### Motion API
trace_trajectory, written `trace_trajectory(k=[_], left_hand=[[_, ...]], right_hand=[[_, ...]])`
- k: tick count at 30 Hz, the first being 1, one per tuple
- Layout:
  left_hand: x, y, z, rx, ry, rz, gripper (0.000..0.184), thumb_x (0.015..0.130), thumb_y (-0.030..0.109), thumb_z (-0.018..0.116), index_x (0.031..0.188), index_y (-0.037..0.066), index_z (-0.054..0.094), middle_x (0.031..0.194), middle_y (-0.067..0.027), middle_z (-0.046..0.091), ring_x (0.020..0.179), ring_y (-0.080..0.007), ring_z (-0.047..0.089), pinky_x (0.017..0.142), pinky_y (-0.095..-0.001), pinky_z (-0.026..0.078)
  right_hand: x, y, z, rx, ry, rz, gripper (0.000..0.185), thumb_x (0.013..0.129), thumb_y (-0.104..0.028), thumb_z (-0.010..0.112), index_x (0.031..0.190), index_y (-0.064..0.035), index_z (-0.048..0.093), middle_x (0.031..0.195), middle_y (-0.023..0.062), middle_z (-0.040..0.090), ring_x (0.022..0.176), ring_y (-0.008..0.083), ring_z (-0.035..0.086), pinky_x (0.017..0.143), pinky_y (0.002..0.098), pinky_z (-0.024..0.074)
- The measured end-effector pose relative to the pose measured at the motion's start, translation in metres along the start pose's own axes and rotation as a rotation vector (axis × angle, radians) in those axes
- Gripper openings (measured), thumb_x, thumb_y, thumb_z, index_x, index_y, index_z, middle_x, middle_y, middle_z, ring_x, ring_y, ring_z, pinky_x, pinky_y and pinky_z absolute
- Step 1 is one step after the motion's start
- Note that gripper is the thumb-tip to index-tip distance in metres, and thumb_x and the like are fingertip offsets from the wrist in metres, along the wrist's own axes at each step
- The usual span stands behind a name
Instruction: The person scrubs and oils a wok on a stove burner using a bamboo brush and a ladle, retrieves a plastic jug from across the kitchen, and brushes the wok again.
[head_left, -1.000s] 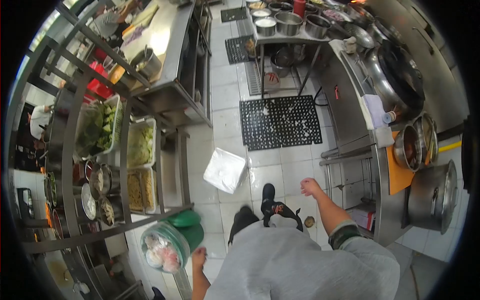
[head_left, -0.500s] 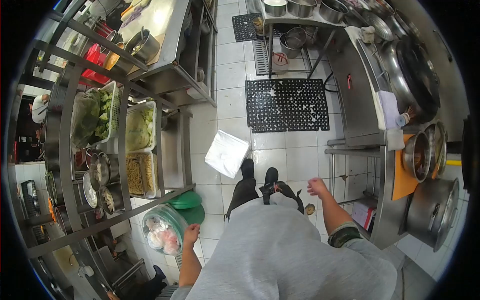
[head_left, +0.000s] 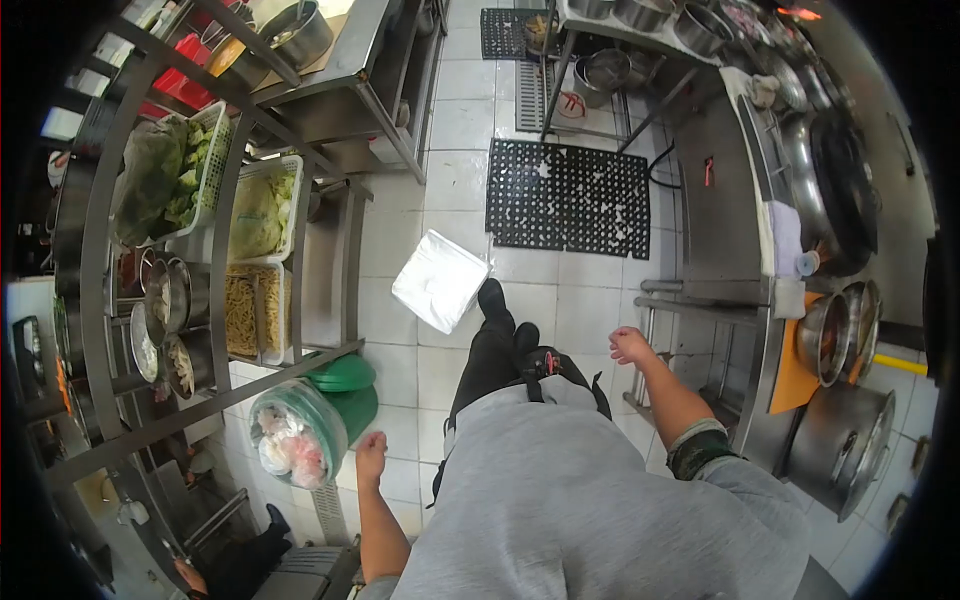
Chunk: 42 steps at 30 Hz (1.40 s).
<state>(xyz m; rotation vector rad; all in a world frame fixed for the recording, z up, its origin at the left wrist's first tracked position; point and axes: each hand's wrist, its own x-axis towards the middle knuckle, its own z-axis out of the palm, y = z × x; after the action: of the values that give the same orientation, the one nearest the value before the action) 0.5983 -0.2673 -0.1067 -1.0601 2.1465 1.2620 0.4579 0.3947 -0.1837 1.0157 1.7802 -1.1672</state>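
My left hand [head_left: 371, 455] hangs low at my side with its fingers curled in and nothing visible in them. It is nearest to a green bin [head_left: 350, 405] with a clear bag [head_left: 290, 435] of pinkish and white waste, and does not touch it. My right hand [head_left: 630, 345] is held out from my waist, fingers curled, also without any visible object. Beside it stands a steel bench [head_left: 755, 375]. On the floor in front of my black boots [head_left: 494, 300] lies a square, foil-covered object [head_left: 440, 281]; neither hand touches it.
To the left, a metal rack holds baskets of leafy greens [head_left: 265, 210] and a tray of noodles [head_left: 243, 310]. A black rubber mat [head_left: 567, 198] lies ahead. Large steel pots [head_left: 840, 445] and a wok stand on the right. Another person's leg [head_left: 255, 550] shows at lower left.
My boots have shifted in a step, the left one now ahead of the right. The foil-covered object, bin and rack have moved left and up in view. Both hands stay curled.
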Motion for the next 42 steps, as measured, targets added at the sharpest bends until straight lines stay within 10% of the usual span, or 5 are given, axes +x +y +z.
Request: trace_trajectory(k=[7, 11, 19, 35, 42], left_hand=[[-0.014, -0.068, 0.056, -0.044, -0.195, -0.427, 0.034, 0.094, 0.033, 0.065, 0.119, 0.011, 0.066, 0.102, -0.0035, 0.068, 0.089, -0.0203, 0.067, 0.067, -0.0373, 0.052], [0.035, -0.087, 0.073, 0.225, -0.37, -0.148, 0.035, 0.092, 0.032, 0.064, 0.106, 0.0, 0.073, 0.086, -0.0083, 0.071, 0.075, -0.0184, 0.066, 0.064, -0.0351, 0.052], [0.181, 0.146, 0.026, 0.227, -0.234, 0.21, 0.034, 0.095, 0.033, 0.065, 0.112, 0.004, 0.071, 0.092, -0.0067, 0.071, 0.084, -0.0192, 0.067, 0.076, -0.0346, 0.052], [0.402, 0.161, 0.112, -0.138, -0.292, -0.567, 0.061, 0.1, 0.048, 0.058, 0.143, 0.007, 0.044, 0.135, -0.0129, 0.055, 0.113, -0.0264, 0.057, 0.091, -0.0445, 0.049], [0.471, 0.113, 0.19, -0.342, -0.114, -0.631, 0.055, 0.1, 0.043, 0.057, 0.137, 0.003, 0.051, 0.13, -0.0145, 0.061, 0.111, -0.0275, 0.062, 0.089, -0.0418, 0.052]], right_hand=[[-0.02, -0.086, -0.029, -0.031, 0.069, -0.163, 0.026, 0.098, -0.031, 0.061, 0.114, -0.0099, 0.063, 0.095, 0.0054, 0.068, 0.075, 0.0171, 0.069, 0.06, 0.0335, 0.0545], [-0.04, -0.095, -0.049, 0.052, 0.119, -0.175, 0.023, 0.1, -0.028, 0.059, 0.115, -0.0101, 0.063, 0.096, 0.0061, 0.069, 0.074, 0.0163, 0.069, 0.058, 0.0312, 0.0541], [-0.026, -0.026, 0.036, 0.235, -0.011, 0.063, 0.035, 0.099, -0.037, 0.06, 0.12, -0.0093, 0.06, 0.102, 0.0091, 0.069, 0.08, 0.0212, 0.07, 0.066, 0.0354, 0.0564], [0.22, -0.178, 0.315, 0.765, 0.201, 0.202, 0.052, 0.098, -0.054, 0.054, 0.138, -0.0197, 0.054, 0.101, -0.0017, 0.057, 0.075, 0.0122, 0.047, 0.067, 0.032, 0.0436], [0.272, -0.173, 0.364, 0.789, 0.144, -0.059, 0.052, 0.103, -0.028, 0.052, 0.143, 0.0059, 0.05, 0.144, 0.0203, 0.054, 0.134, 0.0258, 0.05, 0.113, 0.0322, 0.0351]])
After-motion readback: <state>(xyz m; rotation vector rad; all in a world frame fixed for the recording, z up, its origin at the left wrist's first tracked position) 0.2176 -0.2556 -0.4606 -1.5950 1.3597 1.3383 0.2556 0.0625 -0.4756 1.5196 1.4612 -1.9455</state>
